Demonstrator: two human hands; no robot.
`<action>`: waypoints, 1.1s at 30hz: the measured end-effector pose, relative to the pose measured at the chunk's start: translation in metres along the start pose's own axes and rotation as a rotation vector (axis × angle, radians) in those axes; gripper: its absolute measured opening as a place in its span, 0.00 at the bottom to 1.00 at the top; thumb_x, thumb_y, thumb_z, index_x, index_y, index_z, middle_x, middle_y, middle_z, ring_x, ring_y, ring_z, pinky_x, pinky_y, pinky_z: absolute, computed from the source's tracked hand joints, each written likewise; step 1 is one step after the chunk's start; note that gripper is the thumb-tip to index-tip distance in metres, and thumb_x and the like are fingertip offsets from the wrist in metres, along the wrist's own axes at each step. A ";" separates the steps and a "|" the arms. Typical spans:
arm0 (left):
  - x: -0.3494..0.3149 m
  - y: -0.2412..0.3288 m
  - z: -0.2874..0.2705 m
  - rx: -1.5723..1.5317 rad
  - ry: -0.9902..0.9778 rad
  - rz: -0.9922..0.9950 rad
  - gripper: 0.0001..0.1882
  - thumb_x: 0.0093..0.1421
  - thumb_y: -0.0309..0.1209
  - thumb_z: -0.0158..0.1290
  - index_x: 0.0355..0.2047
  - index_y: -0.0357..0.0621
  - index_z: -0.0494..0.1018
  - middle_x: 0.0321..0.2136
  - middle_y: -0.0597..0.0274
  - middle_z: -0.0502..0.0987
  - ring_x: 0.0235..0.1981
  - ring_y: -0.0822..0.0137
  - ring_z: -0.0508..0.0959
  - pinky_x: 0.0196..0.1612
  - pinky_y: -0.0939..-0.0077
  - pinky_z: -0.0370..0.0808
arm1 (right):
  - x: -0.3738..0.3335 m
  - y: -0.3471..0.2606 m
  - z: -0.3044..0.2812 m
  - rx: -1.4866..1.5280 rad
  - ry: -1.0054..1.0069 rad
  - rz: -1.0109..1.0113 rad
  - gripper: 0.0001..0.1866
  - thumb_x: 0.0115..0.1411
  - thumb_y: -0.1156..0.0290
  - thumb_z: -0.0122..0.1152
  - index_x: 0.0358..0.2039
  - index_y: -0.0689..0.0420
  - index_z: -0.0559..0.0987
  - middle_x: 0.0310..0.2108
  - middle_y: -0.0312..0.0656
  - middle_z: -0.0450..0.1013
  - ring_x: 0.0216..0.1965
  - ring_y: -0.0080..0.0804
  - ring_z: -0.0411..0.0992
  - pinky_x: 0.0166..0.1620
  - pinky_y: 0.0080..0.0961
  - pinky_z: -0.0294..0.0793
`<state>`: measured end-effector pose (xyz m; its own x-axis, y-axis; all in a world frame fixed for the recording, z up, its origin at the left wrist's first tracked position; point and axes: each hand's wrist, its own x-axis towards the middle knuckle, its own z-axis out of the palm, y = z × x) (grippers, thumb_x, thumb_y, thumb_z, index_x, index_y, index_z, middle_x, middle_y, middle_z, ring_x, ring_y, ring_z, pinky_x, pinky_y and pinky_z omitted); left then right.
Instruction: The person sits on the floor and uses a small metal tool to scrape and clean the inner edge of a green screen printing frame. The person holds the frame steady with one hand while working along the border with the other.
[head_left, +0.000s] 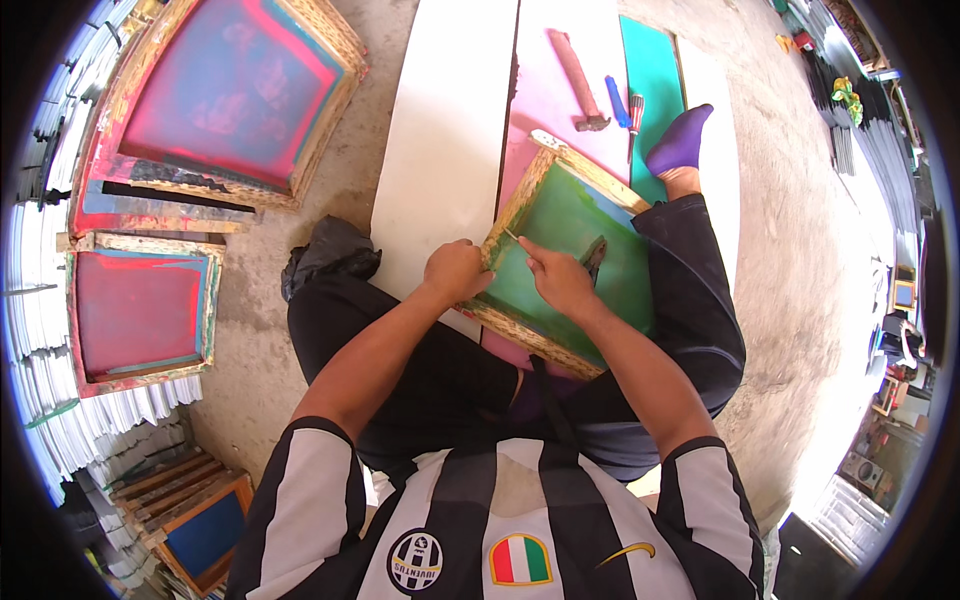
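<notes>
A wooden screen-printing frame (600, 182) with green mesh lies across my lap. My left hand (455, 272) grips its left wooden edge. My right hand (558, 278) rests on the green mesh and pinches a small thin pale piece near the frame's left side. A dark pair of pliers (594, 257) lies on the mesh just right of my right hand. I sit on the floor with my legs in black trousers.
A hammer (578, 80), a blue-handled tool (616, 101) and a striped screwdriver (635, 115) lie on pink and teal boards ahead. A white board (445, 130) lies to the left. Two red-meshed frames (230, 90) (135, 310) lean at left, with stacked frames (195, 520) below.
</notes>
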<state>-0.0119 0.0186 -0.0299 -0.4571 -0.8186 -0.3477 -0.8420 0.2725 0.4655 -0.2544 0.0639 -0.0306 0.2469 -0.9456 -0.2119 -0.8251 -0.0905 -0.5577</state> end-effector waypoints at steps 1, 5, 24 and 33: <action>-0.001 0.000 0.000 -0.003 0.000 0.001 0.21 0.55 0.46 0.68 0.33 0.37 0.84 0.34 0.45 0.82 0.38 0.43 0.85 0.45 0.49 0.82 | -0.005 0.006 0.003 -0.140 0.017 -0.013 0.31 0.71 0.67 0.55 0.73 0.33 0.70 0.38 0.48 0.78 0.32 0.51 0.82 0.31 0.50 0.82; -0.003 -0.004 0.003 -0.001 0.034 0.018 0.21 0.56 0.47 0.67 0.34 0.38 0.84 0.35 0.45 0.83 0.39 0.43 0.85 0.45 0.49 0.82 | -0.010 0.002 -0.004 -0.412 0.044 -0.063 0.32 0.70 0.67 0.57 0.73 0.29 0.71 0.33 0.47 0.76 0.28 0.50 0.80 0.29 0.49 0.81; -0.001 -0.003 0.005 0.004 0.055 0.022 0.22 0.55 0.48 0.67 0.35 0.39 0.85 0.34 0.46 0.83 0.36 0.43 0.84 0.43 0.48 0.81 | 0.007 0.010 -0.023 -0.105 -0.079 -0.002 0.24 0.75 0.64 0.54 0.70 0.35 0.75 0.38 0.46 0.81 0.40 0.50 0.82 0.46 0.46 0.81; 0.000 -0.004 0.002 0.024 0.047 0.052 0.24 0.55 0.49 0.67 0.35 0.37 0.84 0.33 0.44 0.83 0.37 0.43 0.85 0.44 0.49 0.82 | 0.028 0.037 -0.023 0.404 -0.117 -0.124 0.23 0.74 0.65 0.57 0.68 0.35 0.78 0.40 0.46 0.84 0.39 0.51 0.81 0.44 0.44 0.81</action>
<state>-0.0089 0.0180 -0.0334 -0.4867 -0.8258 -0.2850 -0.8247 0.3266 0.4618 -0.2893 0.0273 -0.0389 0.4068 -0.8912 -0.2006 -0.5260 -0.0490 -0.8491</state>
